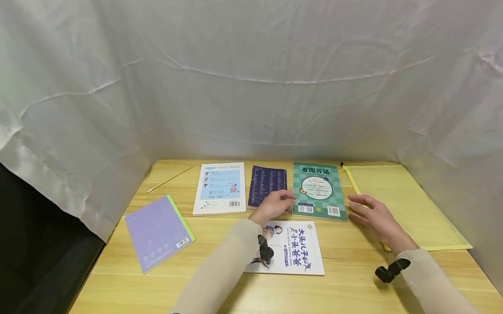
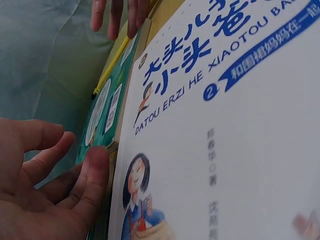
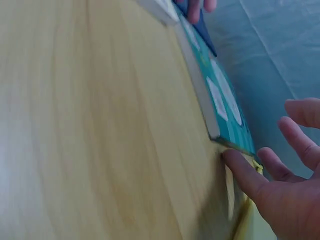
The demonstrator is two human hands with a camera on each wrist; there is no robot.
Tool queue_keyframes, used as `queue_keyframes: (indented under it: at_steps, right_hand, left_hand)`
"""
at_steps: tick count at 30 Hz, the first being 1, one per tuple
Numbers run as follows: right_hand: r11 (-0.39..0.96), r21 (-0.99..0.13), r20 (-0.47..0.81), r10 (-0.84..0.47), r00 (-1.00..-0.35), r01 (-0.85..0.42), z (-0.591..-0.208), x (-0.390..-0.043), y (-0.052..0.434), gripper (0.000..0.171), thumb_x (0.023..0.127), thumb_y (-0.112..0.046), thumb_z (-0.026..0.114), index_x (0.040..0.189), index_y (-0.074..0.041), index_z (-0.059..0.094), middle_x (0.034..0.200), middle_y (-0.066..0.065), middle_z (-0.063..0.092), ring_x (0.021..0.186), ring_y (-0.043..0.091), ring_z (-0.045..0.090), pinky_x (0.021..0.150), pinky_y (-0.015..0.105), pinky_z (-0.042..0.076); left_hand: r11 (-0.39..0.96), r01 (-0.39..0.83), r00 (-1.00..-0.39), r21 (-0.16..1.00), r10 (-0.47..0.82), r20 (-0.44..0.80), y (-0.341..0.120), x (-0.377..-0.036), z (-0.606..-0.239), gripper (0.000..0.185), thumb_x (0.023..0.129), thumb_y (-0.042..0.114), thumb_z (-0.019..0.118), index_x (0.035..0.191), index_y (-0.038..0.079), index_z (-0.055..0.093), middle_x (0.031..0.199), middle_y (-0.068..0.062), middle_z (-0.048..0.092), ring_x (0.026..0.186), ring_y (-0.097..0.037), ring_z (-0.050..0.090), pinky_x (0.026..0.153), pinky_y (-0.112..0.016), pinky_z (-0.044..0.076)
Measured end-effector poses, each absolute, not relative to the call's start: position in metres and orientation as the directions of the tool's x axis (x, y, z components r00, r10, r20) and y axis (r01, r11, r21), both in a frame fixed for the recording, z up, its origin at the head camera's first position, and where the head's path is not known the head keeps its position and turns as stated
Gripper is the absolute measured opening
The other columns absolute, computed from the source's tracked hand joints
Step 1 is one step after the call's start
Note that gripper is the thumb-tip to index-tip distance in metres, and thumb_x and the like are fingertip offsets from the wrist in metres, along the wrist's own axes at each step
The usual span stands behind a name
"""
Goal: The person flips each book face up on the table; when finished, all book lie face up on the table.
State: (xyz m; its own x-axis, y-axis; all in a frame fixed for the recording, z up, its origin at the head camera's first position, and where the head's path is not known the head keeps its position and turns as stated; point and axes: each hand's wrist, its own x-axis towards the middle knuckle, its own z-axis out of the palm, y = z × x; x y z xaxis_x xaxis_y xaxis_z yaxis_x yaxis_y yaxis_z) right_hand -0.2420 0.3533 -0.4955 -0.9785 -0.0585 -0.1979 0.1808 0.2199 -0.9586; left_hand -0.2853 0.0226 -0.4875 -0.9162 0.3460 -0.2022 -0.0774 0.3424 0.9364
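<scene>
A green checked book (image 1: 319, 191) lies flat on the wooden table (image 1: 114, 285), between my two hands. My left hand (image 1: 276, 203) rests over the dark purple book (image 1: 266, 183), its straight fingers reaching the green book's left edge (image 2: 107, 125). Under my left forearm lies a white book (image 1: 291, 251) with blue characters, which fills the left wrist view (image 2: 215, 130). My right hand (image 1: 368, 212) lies open at the green book's right side. In the right wrist view one fingertip (image 3: 232, 160) touches the green book's near corner (image 3: 225, 115). Neither hand holds anything.
A yellow zip folder (image 1: 405, 202) lies right of the green book, under my right hand. A white and blue book (image 1: 219, 188), a purple notebook (image 1: 158, 231) and a pencil (image 1: 170, 178) lie to the left. White cloth walls (image 1: 248, 82) enclose the table.
</scene>
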Motion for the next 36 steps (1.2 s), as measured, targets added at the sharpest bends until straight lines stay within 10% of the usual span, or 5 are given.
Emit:
queue_keyframes:
  at_steps: [6,19,30,36]
  right_hand:
    - [0.146,-0.972,-0.199,-0.081,-0.977,0.186,-0.496,-0.245,0.347,0.061,0.113,-0.026,0.063,0.161,0.004,0.041,0.131,-0.012,0.065,0.118,0.001,0.07,0.106,0.024,0.062]
    - [-0.256,-0.92,-0.266,-0.15,-0.952,0.297,-0.507,-0.249,0.356,0.065,0.113,-0.008,0.058,0.172,-0.009,0.031,0.128,-0.016,0.072,0.124,0.001,0.068,0.104,0.02,0.061]
    - [-0.083,-0.939,-0.324,-0.115,-0.939,0.334,-0.511,-0.255,0.344,0.07,0.115,-0.023,0.058,0.175,-0.015,0.022,0.167,0.001,0.035,0.116,-0.004,0.059,0.096,0.017,0.06]
    - [-0.177,-0.932,-0.306,-0.084,-0.948,0.316,-0.505,-0.253,0.34,0.07,0.111,-0.022,0.066,0.172,-0.013,0.034,0.132,-0.012,0.063,0.106,-0.001,0.065,0.091,0.019,0.064]
  left_hand:
    - [0.333,-0.102,-0.899,0.938,0.373,-0.23,0.027,-0.283,-0.488,0.033,0.112,0.021,0.061,0.141,0.009,0.07,0.129,-0.012,0.073,0.106,-0.024,0.075,0.092,-0.033,0.069]
    - [0.122,-0.281,-0.87,0.952,0.386,-0.307,0.026,-0.287,-0.496,0.034,0.112,0.021,0.061,0.143,0.01,0.069,0.138,-0.012,0.07,0.103,-0.019,0.075,0.097,-0.033,0.067]
    - [-0.007,-0.338,-0.902,0.941,0.29,-0.321,0.028,-0.279,-0.498,0.025,0.11,0.023,0.064,0.133,0.019,0.074,0.127,-0.008,0.074,0.105,-0.018,0.074,0.1,-0.034,0.066]
    - [-0.033,-0.312,-0.923,0.949,0.249,-0.295,0.03,-0.279,-0.498,0.026,0.109,0.02,0.066,0.133,0.017,0.075,0.124,-0.006,0.073,0.104,-0.017,0.07,0.103,-0.037,0.064]
